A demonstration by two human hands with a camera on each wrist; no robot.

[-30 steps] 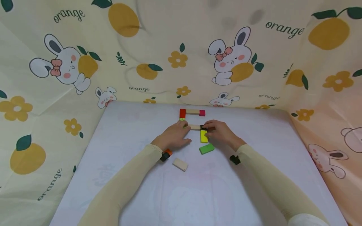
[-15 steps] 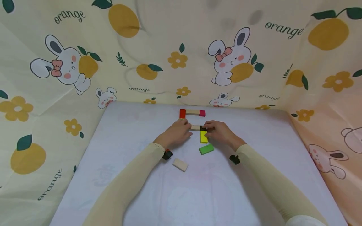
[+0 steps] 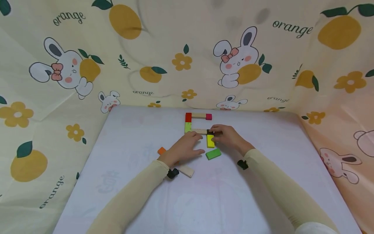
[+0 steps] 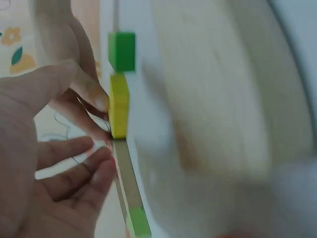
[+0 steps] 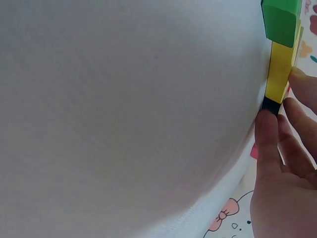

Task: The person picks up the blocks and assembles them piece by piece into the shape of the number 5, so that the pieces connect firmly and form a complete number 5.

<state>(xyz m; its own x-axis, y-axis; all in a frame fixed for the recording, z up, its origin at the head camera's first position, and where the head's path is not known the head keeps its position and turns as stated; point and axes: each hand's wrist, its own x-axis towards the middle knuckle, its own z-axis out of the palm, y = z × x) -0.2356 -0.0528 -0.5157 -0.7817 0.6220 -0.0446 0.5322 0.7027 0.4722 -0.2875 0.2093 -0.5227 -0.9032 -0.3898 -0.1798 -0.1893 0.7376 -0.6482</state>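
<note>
Fingertips of my right hand (image 3: 228, 136) touch a small black block (image 3: 210, 132), while its thumb rests against the yellow block (image 3: 210, 141). In the right wrist view those fingers look fairly straight. My left hand (image 3: 184, 147) is over the near side of a plain wooden block (image 3: 200, 131), fingers relaxed and thumb apart, holding nothing. That wooden block joins a light green block (image 3: 188, 126) at its left end and the black one at its right. Beyond are a red block (image 3: 188, 117), another wooden block (image 3: 199, 115) and a pink block (image 3: 208, 116), in line.
A green block (image 3: 213, 154) lies slightly turned below the yellow one. Near my left wrist are a loose wooden block (image 3: 187, 171) and an orange block (image 3: 161, 150), both partly covered. Patterned cloth (image 3: 187, 78) surrounds the white tabletop (image 3: 239, 201).
My left hand has drawn back toward me from the light green block and spread its thumb, uncovering that block. The right hand stays in place at the black and yellow blocks.
</note>
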